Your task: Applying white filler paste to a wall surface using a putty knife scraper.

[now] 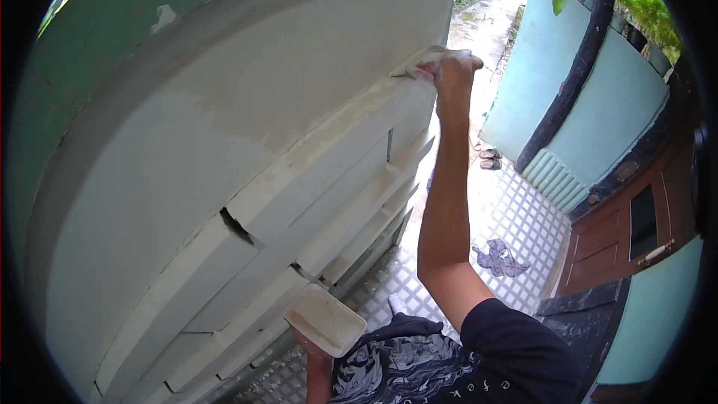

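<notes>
My right arm reaches up and forward to the far end of a white wall (292, 52). There my right hand (455, 73) is closed at the ledge (329, 135) below the wall's large smooth face. Something pale and thin shows at its fingers, but I cannot make out what it is. Damp-looking beige patches mark the wall face and the ledge near it. Low and close to my body, my left hand (310, 344) grips a shallow, cream rectangular tub (327, 320). The tub tilts so its inside shows, with beige residue in it. The fingers under it are mostly hidden.
Slatted white ledges with dark gaps (236, 226) run below the wall face. On the tiled floor (479, 217) lie a crumpled grey cloth (501, 258) and a pair of sandals (490, 158). A brown door (621, 232) and a dark trunk-like post (576, 82) stand at the right.
</notes>
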The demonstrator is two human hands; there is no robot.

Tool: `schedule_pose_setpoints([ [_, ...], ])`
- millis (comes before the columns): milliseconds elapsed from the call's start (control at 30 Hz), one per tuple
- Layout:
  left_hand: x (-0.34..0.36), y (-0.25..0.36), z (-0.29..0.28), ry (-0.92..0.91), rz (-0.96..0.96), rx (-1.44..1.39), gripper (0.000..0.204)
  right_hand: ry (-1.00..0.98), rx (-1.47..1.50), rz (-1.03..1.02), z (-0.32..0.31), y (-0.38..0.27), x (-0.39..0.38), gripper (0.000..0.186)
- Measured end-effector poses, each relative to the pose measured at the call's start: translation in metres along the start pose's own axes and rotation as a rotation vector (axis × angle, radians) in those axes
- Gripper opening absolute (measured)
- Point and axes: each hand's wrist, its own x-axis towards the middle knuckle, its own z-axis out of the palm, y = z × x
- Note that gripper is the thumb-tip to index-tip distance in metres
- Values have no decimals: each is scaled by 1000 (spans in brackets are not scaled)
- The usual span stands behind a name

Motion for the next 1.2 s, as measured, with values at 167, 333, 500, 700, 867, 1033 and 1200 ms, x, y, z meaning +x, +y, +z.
schedule_pose_setpoints([
  [167,5,-8,7,-42,34,124,70,86,901,333,25,13,40,17],
  [333,3,-11,6,0,12,58,71,87,1075,294,-41,-12,38,19],
  [500,6,-22,0,31,49,178,72,141,785,410,35,26,24,24],
  [700,5,-19,18,-7,28,36,72,111,1404,586,10,68,72,25],
  [867,1,-20,21,-52,109,145,73,27,1076,888,15,57,43,59],
  [1033,6,-26,18,-28,73,85,72,41,1121,648,34,67,84,35],
  [1200,7,-27,14,-10,68,98,73,128,1309,769,-23,56,101,38],
])
